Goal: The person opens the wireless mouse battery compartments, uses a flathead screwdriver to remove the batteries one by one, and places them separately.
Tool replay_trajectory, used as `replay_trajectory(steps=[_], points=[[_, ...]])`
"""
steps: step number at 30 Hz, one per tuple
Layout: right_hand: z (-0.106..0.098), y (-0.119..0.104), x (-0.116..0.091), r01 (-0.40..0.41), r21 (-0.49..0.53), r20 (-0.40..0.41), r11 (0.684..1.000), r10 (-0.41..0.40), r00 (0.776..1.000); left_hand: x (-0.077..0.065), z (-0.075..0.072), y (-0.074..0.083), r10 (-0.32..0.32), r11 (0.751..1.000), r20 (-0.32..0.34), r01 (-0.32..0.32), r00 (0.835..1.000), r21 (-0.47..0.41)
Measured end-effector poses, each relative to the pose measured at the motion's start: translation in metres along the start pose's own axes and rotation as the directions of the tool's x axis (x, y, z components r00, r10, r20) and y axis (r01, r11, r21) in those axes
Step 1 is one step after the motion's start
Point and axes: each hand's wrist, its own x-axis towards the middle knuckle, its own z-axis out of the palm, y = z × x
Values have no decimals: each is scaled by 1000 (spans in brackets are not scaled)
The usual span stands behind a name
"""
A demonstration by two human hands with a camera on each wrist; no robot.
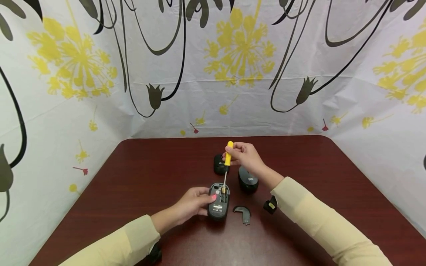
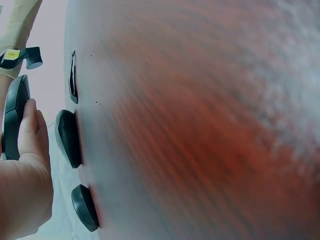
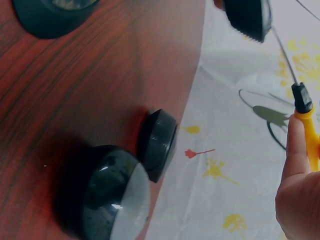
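My left hand (image 1: 194,201) grips a dark computer mouse (image 1: 217,211) by its side, underside up, with its battery compartment uncovered. A battery appears to lie inside. In my right hand (image 1: 247,156) is a screwdriver with a yellow handle (image 1: 228,158), pinched between thumb and fingers and pointing down. Its metal tip reaches the compartment; exact contact there is too small to tell. The left wrist view shows the held mouse (image 2: 16,115) raised above the table. The screwdriver's shaft (image 3: 286,55) meets the mouse's edge in the right wrist view.
A curved battery cover (image 1: 245,214) lies right of the held mouse. Another dark mouse (image 1: 248,180) stands near my right forearm. A small black rounded object (image 1: 219,166) sits behind, partly hidden by my right hand. The brown table (image 1: 159,162) meets a patterned cloth (image 1: 186,74) at the back.
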Motion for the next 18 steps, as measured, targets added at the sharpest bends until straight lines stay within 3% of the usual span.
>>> replay_trajectory(steps=[10,18], points=[[-6,12,7,-118,15,37,993,118,992,0,3,-1,-8,1000,-3,8,1000,1],[-5,23,11,-172,-3,20,985,172,985,0,2,-5,-12,1000,-2,12,1000,1]])
